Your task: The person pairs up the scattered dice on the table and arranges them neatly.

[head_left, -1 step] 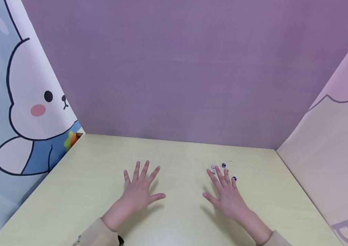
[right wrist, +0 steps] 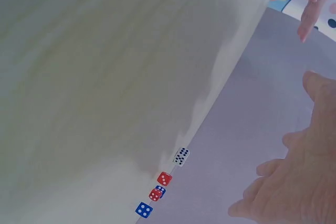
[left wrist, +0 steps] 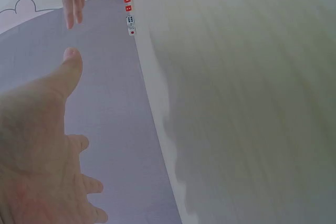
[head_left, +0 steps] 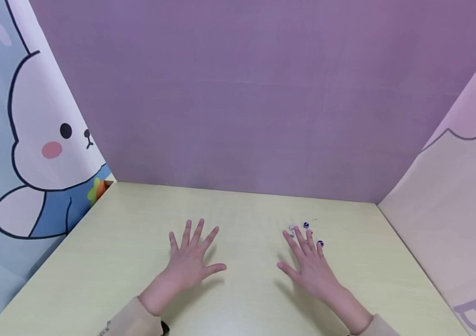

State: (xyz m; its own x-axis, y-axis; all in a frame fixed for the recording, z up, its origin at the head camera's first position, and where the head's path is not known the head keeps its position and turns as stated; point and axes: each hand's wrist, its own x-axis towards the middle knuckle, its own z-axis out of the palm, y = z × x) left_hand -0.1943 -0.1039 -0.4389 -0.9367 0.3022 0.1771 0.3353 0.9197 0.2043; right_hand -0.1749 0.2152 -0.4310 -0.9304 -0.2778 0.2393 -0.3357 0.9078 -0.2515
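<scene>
With fingers spread, my left hand (head_left: 189, 263) hovers palm down above the left-middle of the table and holds nothing. My right hand (head_left: 315, 273) is likewise spread and bare, above the right-middle; its fingertips partly cover a small group of dice in the head view. Around those fingers show a white die (head_left: 292, 227), a blue die (head_left: 306, 225) and another blue die (head_left: 320, 243). The right wrist view makes out white dice (right wrist: 181, 156), a red die (right wrist: 164, 178), a second red die (right wrist: 155, 195) and a blue die (right wrist: 144, 210), apart from the right hand (right wrist: 294, 177).
The pale wooden table (head_left: 137, 214) meets a purple cloth wall (head_left: 254, 93) at the back. A rabbit-printed curtain (head_left: 40, 116) hangs on the left, a pale pink curtain (head_left: 465, 196) on the right. A thin small mark (head_left: 314, 219) lies behind the dice.
</scene>
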